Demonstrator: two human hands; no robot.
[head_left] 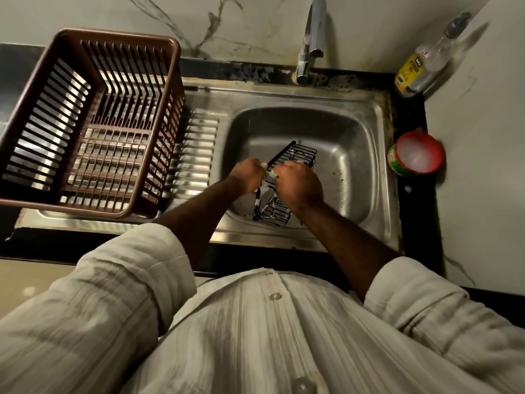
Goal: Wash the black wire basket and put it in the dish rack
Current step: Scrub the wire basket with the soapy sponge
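The black wire basket [295, 155] stands tilted inside the steel sink bowl [349, 143], with white foam on its near wires. My left hand [247, 175] grips the basket's left edge. My right hand [301, 184] is curled round a small pale scrubber [273, 174] pressed against the basket's rim. Both hands hide the basket's middle. The brown slatted dish rack [93, 123] stands on the drainboard to the left, with nothing in it.
A chrome tap [312, 38] rises behind the sink; no water runs from it. A dishwash bottle [420, 66] stands in the back right corner. A red-rimmed tub of white soap [416, 155] sits on the right counter edge.
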